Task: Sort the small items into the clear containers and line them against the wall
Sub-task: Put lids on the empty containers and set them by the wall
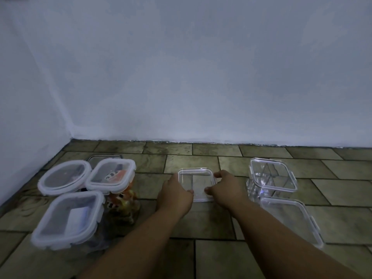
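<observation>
2 hands grip 1 clear container (194,182) by opposite sides: left hand (175,195) and right hand (225,190), equally near. It rests on the floor (213,256) — the wall (201,77) lies straight ahead, not yet touching.

Left hand (175,193) and right hand (225,190) grip the small clear container (195,178) by its sides on the tiled floor (201,158), apart from the wall (201,87). Lidded containers (68,220) clustered left. Divided container (271,176) right.
</observation>
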